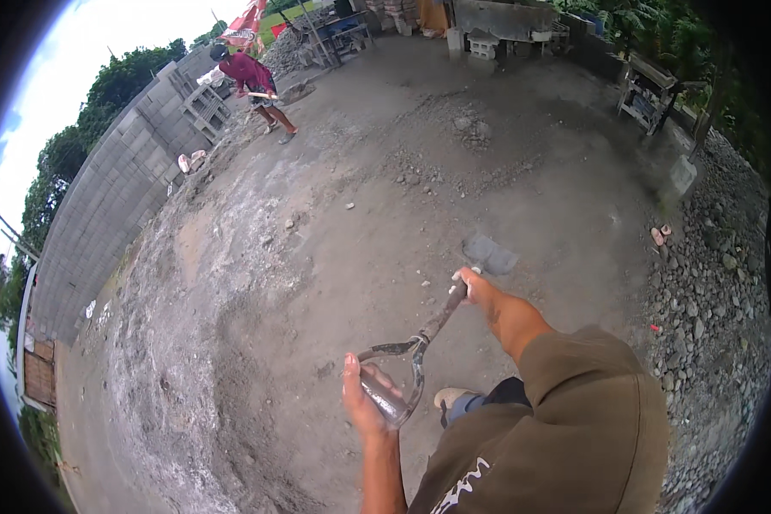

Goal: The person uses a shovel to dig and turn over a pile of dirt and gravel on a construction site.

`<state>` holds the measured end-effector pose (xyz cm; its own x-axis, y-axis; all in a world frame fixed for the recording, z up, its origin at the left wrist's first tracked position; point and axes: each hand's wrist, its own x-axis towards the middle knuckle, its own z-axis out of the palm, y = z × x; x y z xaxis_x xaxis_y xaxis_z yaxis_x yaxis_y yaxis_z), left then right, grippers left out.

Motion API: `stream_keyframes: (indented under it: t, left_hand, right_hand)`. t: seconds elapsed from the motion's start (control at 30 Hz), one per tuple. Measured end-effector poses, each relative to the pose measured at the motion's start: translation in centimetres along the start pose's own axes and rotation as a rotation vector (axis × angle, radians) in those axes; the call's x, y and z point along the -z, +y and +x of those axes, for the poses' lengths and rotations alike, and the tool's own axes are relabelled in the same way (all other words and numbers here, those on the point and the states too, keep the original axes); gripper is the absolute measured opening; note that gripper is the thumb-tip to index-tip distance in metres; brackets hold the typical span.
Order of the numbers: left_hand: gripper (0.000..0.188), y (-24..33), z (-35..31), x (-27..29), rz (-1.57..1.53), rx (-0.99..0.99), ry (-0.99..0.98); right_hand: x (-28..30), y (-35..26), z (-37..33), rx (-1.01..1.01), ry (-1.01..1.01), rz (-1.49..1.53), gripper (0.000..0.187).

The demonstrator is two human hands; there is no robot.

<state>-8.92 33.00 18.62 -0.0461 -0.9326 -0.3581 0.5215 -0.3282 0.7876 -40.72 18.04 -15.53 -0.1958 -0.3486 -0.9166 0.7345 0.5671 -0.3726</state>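
A shovel slants across the space in front of me. My left hand (370, 398) is closed round the grip of its D-shaped handle (417, 377). Farther along, my right hand (471, 287) wraps the dark shaft (441, 317). Beyond that hand, the grey shovel blade (490, 254) is low over the grey, dusty ground; whether it touches the ground I cannot tell. To the left of the handle lies a broad, pale mound of powdery material (171, 368).
Far left, a person in a dark red top (253, 73) bends over a long-handled tool. A grey block wall (111, 188) runs along the left. Loose gravel (711, 300) covers the right side. Small rubble (471, 128) lies ahead, and a wooden stand (647, 94) is at the far right.
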Motion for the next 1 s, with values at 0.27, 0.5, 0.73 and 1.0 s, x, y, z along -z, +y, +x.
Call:
stream_keyframes:
  t: [0.27, 0.5, 0.73, 1.0]
  left_hand:
    - [0.038, -1.8, -13.9, 19.5, -0.127, 0.009, 0.768]
    - [0.045, -5.8, -33.3, 29.7, -0.809, -0.351, 1.23]
    - [0.051, -22.8, -56.0, 42.0, -1.394, -0.563, 1.595]
    - [0.058, -27.5, -66.8, 52.2, -1.72, -0.421, 1.851]
  right_hand:
    - [-9.7, 32.6, 1.3, -0.144, -0.447, -0.45, 0.033]
    - [-19.3, 61.9, -12.2, -0.422, -0.652, -1.092, 0.024]
    - [-7.8, 95.2, -27.8, -0.539, -0.751, -1.324, 0.019]
    - [6.0, 120.5, -29.6, -0.543, -0.568, -1.926, 0.014]
